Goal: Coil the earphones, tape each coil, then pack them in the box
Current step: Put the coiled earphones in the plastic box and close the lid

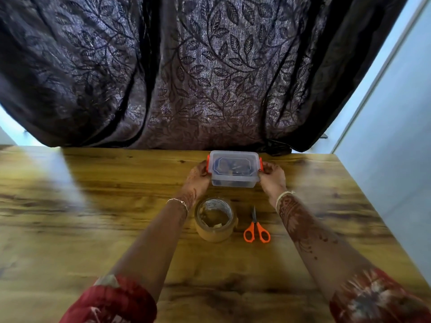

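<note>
We hold the lidded box at both ends, far across the desk.

The clear plastic box (234, 181) stands on the wooden desk (93, 217) near its far edge, just in front of the dark leaf-patterned curtain (186, 78), with its lid on. Our left grip (197, 177) is curled round the box's left end at the orange latch (208, 164), and our right grip (272, 177) is curled round the right end in the same way; neither has anything else in it. Dark shapes (235, 168) show through the lid, too blurred for us to tell what they are. Nearer to us, between our forearms, the brown tape roll (215, 234) lies flat. The orange-handled scissors (256, 227) lie just to its right, with the blades pointing toward the box.
</note>
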